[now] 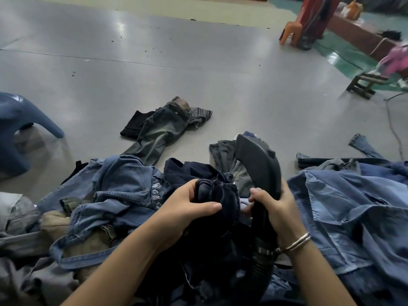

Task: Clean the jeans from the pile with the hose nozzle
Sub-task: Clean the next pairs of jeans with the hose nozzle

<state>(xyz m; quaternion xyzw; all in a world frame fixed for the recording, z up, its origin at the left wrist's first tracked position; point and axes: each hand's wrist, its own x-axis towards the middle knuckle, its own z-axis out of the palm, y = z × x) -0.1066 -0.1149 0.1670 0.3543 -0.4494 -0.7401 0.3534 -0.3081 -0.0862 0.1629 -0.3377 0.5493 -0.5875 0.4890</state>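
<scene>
Jeans pile (123, 195) surrounds both hands: left hand (187, 208) clutches dark jeans (220, 195), right hand (278, 208) grips black hose nozzle (258, 164); grey jeans (161, 131) and blue chair (19, 129) lie beyond.

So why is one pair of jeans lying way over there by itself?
Yes, the grey-green jeans lie alone on the floor, apart from the pile. Everything else looks ordinary: the left hand grips dark jeans, the right hand the nozzle.

We gripped bunched dark jeans (217, 195) in our left hand (187, 208) and the black nozzle (258, 164) in our right hand (278, 208), over the pile (123, 195). At twelve o'clock lay grey jeans (163, 129); at nine, a blue chair (19, 129).
</scene>
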